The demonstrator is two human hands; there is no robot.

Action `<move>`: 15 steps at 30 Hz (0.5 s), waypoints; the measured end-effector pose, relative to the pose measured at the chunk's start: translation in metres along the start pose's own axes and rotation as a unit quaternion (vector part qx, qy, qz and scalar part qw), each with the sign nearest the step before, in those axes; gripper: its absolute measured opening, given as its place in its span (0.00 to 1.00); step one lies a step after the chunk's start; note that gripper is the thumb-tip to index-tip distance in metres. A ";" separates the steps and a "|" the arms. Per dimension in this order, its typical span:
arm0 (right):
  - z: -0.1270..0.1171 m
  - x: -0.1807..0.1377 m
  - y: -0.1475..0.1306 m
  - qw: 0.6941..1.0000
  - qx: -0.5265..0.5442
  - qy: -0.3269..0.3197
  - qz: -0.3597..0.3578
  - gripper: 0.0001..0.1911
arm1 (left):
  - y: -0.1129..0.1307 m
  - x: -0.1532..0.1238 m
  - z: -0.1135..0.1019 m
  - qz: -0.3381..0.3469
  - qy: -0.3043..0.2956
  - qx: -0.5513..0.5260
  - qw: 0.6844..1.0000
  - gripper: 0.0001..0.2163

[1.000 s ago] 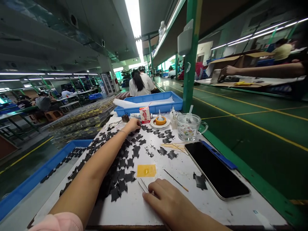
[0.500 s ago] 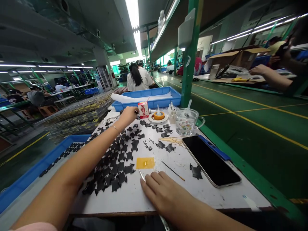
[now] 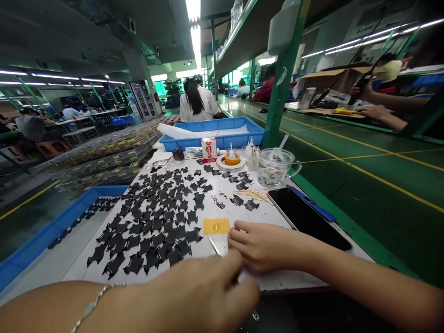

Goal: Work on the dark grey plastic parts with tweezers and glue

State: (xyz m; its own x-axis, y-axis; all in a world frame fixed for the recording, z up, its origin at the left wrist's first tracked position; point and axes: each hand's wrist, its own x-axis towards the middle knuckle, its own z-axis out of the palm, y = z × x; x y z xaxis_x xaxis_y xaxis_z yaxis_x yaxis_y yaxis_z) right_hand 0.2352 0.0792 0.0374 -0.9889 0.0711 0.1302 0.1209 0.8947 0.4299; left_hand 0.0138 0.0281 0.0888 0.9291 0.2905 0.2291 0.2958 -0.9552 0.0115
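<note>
My left hand [image 3: 204, 291] is large, slightly blurred, low in front. Its fingers are curled, thumb and forefinger drawn towards each other; anything between them is hidden. Just beyond, my right hand [image 3: 256, 247] rests on the white tabletop with fingers bent, and what lies under them cannot be seen. Pointed metal tweezers [image 3: 214, 245] run beneath my left hand, their tip near a yellow tape patch [image 3: 210, 226] carrying a clear, shiny drop. Many flat black parts [image 3: 163, 215] with small prongs cover the table's left half. Tiny dark bits [image 3: 219, 201] lie beyond the tape.
A phone [image 3: 308, 219], wooden sticks [image 3: 255, 195] and a glass mug [image 3: 275, 169] stand on the right. Behind are a red carton [image 3: 208, 150], an orange tape roll [image 3: 232, 159] and a blue tray [image 3: 222, 143]. Another blue tray [image 3: 104, 190] sits left. A co-worker's hand [image 3: 378, 113] is across the aisle.
My left hand has come back from beside the red carton to the front edge. My right hand has shifted right and turned, now covering where the thin dark stick lay. The view has shifted slightly.
</note>
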 end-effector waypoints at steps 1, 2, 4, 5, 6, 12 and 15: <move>-0.001 0.002 0.003 1.000 0.014 0.003 -0.008 0.11 | 0.007 -0.001 0.007 0.032 0.001 0.025 0.999 0.04; -0.001 0.004 0.005 1.000 0.029 0.007 -0.009 0.11 | 0.011 -0.002 0.014 0.054 0.024 0.051 0.997 0.02; -0.001 0.006 0.008 0.998 0.065 0.023 0.016 0.12 | 0.015 -0.003 0.026 0.073 0.095 0.098 0.988 0.05; -0.001 0.006 0.008 0.995 0.088 0.037 0.042 0.13 | 0.014 -0.004 0.031 0.070 0.133 0.111 0.982 0.06; 0.000 0.006 0.007 0.989 0.114 0.055 0.079 0.13 | 0.012 -0.005 0.035 0.064 0.156 0.117 0.979 0.07; 0.010 0.015 -0.012 0.832 0.311 0.213 0.408 0.07 | -0.005 -0.015 0.036 0.103 0.105 0.154 0.977 0.11; 0.017 0.023 -0.017 0.723 0.399 0.252 0.505 0.03 | -0.012 -0.016 0.034 0.126 0.085 0.158 0.976 0.11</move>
State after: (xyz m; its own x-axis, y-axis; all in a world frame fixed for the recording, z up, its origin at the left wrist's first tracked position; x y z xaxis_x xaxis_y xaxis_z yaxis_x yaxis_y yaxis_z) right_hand 0.2092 0.0734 0.0175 -0.2501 0.8762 0.4120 0.4726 0.4818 -0.7379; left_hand 0.0028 0.0367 0.0517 0.9390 0.0098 0.3439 0.1414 -0.9222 -0.3599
